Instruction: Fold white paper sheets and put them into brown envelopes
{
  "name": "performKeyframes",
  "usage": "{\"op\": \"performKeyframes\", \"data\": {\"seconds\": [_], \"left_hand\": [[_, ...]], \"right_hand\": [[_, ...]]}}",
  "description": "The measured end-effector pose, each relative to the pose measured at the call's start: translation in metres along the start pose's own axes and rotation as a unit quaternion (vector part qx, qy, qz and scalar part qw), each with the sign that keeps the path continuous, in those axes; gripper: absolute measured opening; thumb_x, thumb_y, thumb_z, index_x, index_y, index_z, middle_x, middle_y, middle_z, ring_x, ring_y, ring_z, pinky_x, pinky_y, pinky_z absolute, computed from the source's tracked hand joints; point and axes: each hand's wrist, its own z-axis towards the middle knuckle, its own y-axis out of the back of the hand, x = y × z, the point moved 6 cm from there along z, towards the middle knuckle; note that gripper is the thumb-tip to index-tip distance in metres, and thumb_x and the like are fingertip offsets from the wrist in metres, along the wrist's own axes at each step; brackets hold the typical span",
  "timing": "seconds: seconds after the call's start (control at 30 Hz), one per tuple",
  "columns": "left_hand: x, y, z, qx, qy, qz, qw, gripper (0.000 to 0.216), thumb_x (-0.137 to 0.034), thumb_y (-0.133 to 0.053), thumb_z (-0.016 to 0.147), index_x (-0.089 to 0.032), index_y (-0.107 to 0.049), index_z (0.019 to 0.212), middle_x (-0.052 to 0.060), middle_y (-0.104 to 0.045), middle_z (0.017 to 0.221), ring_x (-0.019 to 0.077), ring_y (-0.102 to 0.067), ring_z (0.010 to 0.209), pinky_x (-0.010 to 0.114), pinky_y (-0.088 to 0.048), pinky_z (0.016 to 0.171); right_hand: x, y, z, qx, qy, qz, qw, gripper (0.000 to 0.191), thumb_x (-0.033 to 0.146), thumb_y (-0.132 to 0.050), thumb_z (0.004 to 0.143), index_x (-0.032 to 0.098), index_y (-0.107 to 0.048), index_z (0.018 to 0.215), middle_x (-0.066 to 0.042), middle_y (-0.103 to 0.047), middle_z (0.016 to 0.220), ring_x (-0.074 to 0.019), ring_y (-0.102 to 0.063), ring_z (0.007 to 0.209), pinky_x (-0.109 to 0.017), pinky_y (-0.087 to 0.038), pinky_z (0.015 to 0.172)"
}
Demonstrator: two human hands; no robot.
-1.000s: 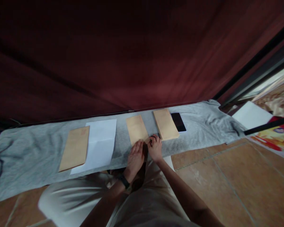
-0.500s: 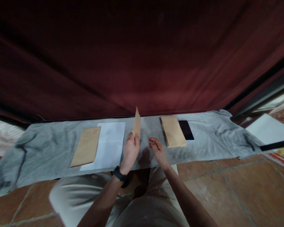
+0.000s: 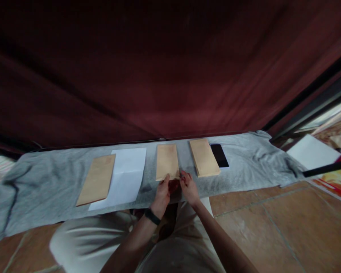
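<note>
A brown paper envelope (image 3: 167, 161) lies face up between my hands, its near edge toward me. My left hand (image 3: 162, 193) grips that near edge, thumb on top and fingers beneath. At the near right corner, my right hand (image 3: 189, 185) is closed with its fingertips against the envelope. Right of it sits a stack of brown envelopes (image 3: 205, 157). On the left, another brown envelope (image 3: 96, 180) partly covers white paper sheets (image 3: 129, 176).
A grey cloth (image 3: 244, 159) covers the narrow bench. A dark phone (image 3: 219, 155) lies beside the stack. Behind hangs a dark red curtain (image 3: 170, 94). A white sheet (image 3: 314, 151) and a colourful printed item (image 3: 335, 180) are at far right, above the tiled floor (image 3: 261, 223).
The envelope in my left hand has turned from edge-on to flat and come lower. My right hand has closed in on its near right corner. The view has shifted slightly.
</note>
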Motion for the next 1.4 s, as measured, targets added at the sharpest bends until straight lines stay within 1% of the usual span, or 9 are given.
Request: {"op": "performKeyframes", "data": {"seconds": [0.23,0.43,0.57,0.67,0.77,0.9,1.0,1.13,1.4], "left_hand": [[0.013,-0.006,-0.008,0.012,0.037,0.017,0.999,0.028,-0.042,-0.07,0.09,-0.014,-0.07,0.092,0.006,-0.076,0.082,0.0145,-0.071,0.064,0.025,-0.057,0.058],[0.024,0.007,-0.024,0.057,0.13,0.107,0.984,0.043,-0.053,-0.06,0.094,-0.012,-0.071,0.088,0.014,-0.075,0.08,0.02,-0.073,0.069,0.033,-0.061,0.067],[0.005,0.014,-0.028,0.093,-0.027,0.268,0.959,0.038,-0.053,-0.065,0.089,-0.016,-0.074,0.088,0.011,-0.076,0.083,0.0204,-0.072,0.071,0.032,-0.06,0.069],[-0.031,-0.001,-0.018,0.108,-0.245,0.429,0.863,0.035,-0.051,-0.058,0.094,-0.02,-0.075,0.094,0.009,-0.078,0.094,0.0232,-0.073,0.089,0.036,-0.06,0.087],[-0.067,-0.027,0.008,0.127,-0.413,0.545,0.719,0.043,-0.042,-0.042,0.102,-0.019,-0.066,0.129,0.01,-0.064,0.14,0.0231,-0.057,0.133,0.043,-0.043,0.116],[-0.093,-0.053,0.065,0.13,-0.48,0.682,0.536,0.052,-0.035,-0.032,0.105,-0.012,-0.05,0.147,0.014,-0.047,0.157,0.0236,-0.037,0.149,0.047,-0.032,0.124],[-0.096,-0.066,0.098,0.152,-0.473,0.746,0.442,0.056,-0.039,-0.031,0.105,-0.011,-0.044,0.152,0.014,-0.042,0.16,0.0249,-0.03,0.153,0.047,-0.028,0.125],[-0.095,-0.078,0.118,0.175,-0.465,0.78,0.381,0.059,-0.042,-0.031,0.105,-0.013,-0.039,0.155,0.012,-0.039,0.162,0.0236,-0.03,0.153,0.046,-0.024,0.127],[-0.085,-0.071,0.113,0.208,-0.468,0.79,0.336,0.059,-0.041,-0.029,0.105,-0.013,-0.038,0.156,0.011,-0.038,0.163,0.0215,-0.032,0.152,0.043,-0.022,0.127]], "right_hand": [[0.022,0.003,-0.021,0.143,0.177,-0.132,0.965,0.046,0.019,-0.041,0.1,0.018,-0.055,0.144,-0.01,-0.062,0.143,-0.0228,-0.054,0.136,-0.047,-0.042,0.118],[0.01,0.004,-0.028,0.167,0.198,-0.204,0.944,0.045,0.022,-0.047,0.101,0.016,-0.055,0.145,-0.01,-0.057,0.149,-0.0238,-0.052,0.138,-0.047,-0.039,0.12],[0.01,0.003,-0.03,0.169,0.21,-0.224,0.937,0.045,0.023,-0.051,0.1,0.018,-0.055,0.145,-0.008,-0.054,0.152,-0.0235,-0.051,0.139,-0.046,-0.037,0.121],[0.01,0.002,-0.032,0.162,0.218,-0.228,0.935,0.047,0.022,-0.05,0.101,0.02,-0.052,0.148,-0.007,-0.054,0.152,-0.0224,-0.051,0.14,-0.046,-0.036,0.122],[0.011,0.0,-0.032,0.148,0.223,-0.231,0.936,0.046,0.023,-0.051,0.101,0.019,-0.052,0.147,-0.008,-0.056,0.15,-0.0226,-0.052,0.138,-0.046,-0.035,0.122],[0.011,-0.001,-0.033,0.128,0.219,-0.228,0.94,0.047,0.022,-0.054,0.098,0.019,-0.056,0.144,-0.009,-0.058,0.148,-0.0235,-0.054,0.137,-0.046,-0.036,0.121],[0.013,-0.001,-0.032,0.126,0.219,-0.219,0.942,0.048,0.02,-0.054,0.096,0.019,-0.056,0.144,-0.009,-0.058,0.148,-0.024,-0.054,0.136,-0.047,-0.036,0.12],[0.012,-0.001,-0.031,0.125,0.209,-0.215,0.946,0.048,0.019,-0.053,0.095,0.019,-0.057,0.143,-0.009,-0.058,0.148,-0.0247,-0.056,0.134,-0.047,-0.037,0.12],[0.011,-0.002,-0.03,0.135,0.202,-0.22,0.945,0.047,0.021,-0.055,0.096,0.018,-0.058,0.142,-0.01,-0.058,0.148,-0.0255,-0.056,0.134,-0.047,-0.036,0.12]]}}
